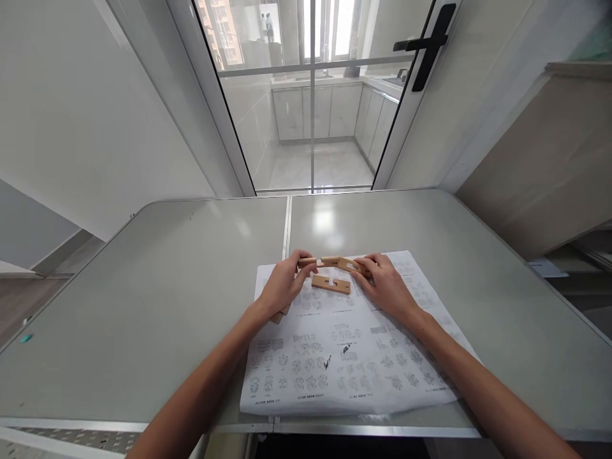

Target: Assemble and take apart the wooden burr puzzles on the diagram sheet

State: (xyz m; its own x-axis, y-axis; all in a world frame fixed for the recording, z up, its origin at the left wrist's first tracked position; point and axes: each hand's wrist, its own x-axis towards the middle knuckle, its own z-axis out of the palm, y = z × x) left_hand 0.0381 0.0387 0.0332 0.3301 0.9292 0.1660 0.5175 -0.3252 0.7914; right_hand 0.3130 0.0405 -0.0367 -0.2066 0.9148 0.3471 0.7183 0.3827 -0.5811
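My left hand is closed around a small wooden block, pinched between thumb and fingers at the top of the paper sheet. On the other side, my right hand grips a notched wooden block by its right end. Another wooden piece sits between the hands, against the left end of that block. Nearer me, a slotted wooden block lies flat on the sheet, apart from both hands. Under my left wrist, more wooden pieces are partly hidden.
A large printed sheet with diagrams lies on the grey folding table. The table's metal seam runs away from me. Beyond the far edge stands a glass door with a black handle. A small teal scrap is at far left.
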